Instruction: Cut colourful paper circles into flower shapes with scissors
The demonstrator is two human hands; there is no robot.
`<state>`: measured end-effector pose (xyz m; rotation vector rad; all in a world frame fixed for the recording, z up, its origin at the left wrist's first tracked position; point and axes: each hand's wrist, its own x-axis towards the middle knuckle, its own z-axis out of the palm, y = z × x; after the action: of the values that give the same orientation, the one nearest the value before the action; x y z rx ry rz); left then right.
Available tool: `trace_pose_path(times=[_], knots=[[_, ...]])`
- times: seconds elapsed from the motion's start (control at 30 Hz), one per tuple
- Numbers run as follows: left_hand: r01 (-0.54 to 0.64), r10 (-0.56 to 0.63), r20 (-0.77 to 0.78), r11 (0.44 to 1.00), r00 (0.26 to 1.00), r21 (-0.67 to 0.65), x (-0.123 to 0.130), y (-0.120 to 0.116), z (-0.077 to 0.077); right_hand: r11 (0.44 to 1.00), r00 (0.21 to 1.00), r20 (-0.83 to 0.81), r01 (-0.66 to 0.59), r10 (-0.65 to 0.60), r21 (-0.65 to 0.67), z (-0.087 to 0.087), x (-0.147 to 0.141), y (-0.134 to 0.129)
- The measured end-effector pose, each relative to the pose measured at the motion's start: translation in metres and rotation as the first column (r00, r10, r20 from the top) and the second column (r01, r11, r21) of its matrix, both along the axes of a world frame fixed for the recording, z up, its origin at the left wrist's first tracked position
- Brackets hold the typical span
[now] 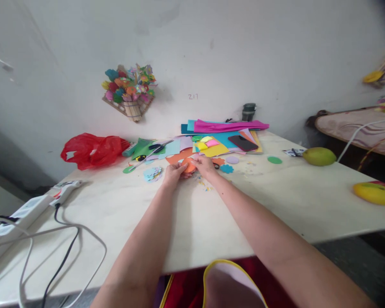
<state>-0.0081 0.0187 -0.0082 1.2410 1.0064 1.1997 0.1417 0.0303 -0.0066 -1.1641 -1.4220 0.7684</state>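
Between my two hands, just above the table, is an orange paper circle (188,166). My left hand (176,173) pinches its left edge, and the fingers of my right hand (203,166) close on its right side. A pile of pale blue scalloped paper pieces (152,174) lies left of my left hand. Beside my right wrist are a blue scalloped paper flower (226,168), a lilac paper circle (232,160) and a dark ring-shaped handle (216,166). Small paper scraps (205,185) are scattered under my right hand.
Coloured paper sheets and a phone (243,143) lie at the back. Scissors (156,147) and a red plastic bag (93,149) are at back left. A power strip (22,214) with cables takes up the left side. Mangoes (319,156) sit on the right.
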Motion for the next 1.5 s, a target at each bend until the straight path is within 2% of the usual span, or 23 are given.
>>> trace_pose_path(times=[0.1, 0.3, 0.47, 0.57, 0.67, 0.73, 1.03, 1.33, 1.5], knots=[[0.013, -0.013, -0.016, 1.000, 1.000, 0.021, 0.000, 0.000, 0.000, 0.999, 0.999, -0.019, -0.032, 0.031, -0.034, 0.003, 0.001, -0.001], [0.003, -0.002, -0.021, 0.999, 1.000, 0.041, 0.001, -0.002, 0.001, 1.000, 1.000, -0.012, -0.010, 0.010, -0.018, 0.010, 0.008, -0.004], [0.017, -0.016, -0.016, 0.999, 1.000, 0.050, 0.000, -0.002, 0.001, 0.993, 0.991, -0.132, -0.037, 0.022, -0.111, 0.017, 0.012, -0.011], [0.001, 0.000, -0.017, 0.997, 1.000, 0.073, -0.001, -0.002, 0.002, 0.980, 0.964, -0.258, -0.108, 0.061, -0.170, 0.021, 0.014, -0.016], [-0.011, 0.009, 0.039, 0.998, 0.999, 0.068, -0.001, -0.003, 0.002, 0.959, 0.924, -0.351, -0.226, 0.155, -0.171, 0.023, 0.017, -0.020], [-0.026, 0.020, 0.088, 0.997, 0.996, 0.068, -0.001, -0.003, 0.002, 0.951, 0.909, -0.373, -0.263, 0.187, -0.164, 0.023, 0.020, -0.020], [-0.046, 0.024, 0.155, 0.990, 0.988, 0.137, -0.002, 0.004, -0.004, 0.973, 0.954, -0.233, -0.213, 0.187, -0.089, 0.016, 0.021, -0.015], [0.001, -0.033, 0.205, 0.988, 0.978, 0.155, -0.003, 0.005, -0.005, 0.980, 0.964, -0.217, -0.176, 0.153, -0.089, 0.015, 0.016, -0.011], [-0.054, 0.031, 0.139, 0.984, 0.990, 0.169, -0.002, 0.002, -0.004, 0.973, 0.959, -0.226, -0.200, 0.172, -0.111, 0.016, 0.018, -0.012]])
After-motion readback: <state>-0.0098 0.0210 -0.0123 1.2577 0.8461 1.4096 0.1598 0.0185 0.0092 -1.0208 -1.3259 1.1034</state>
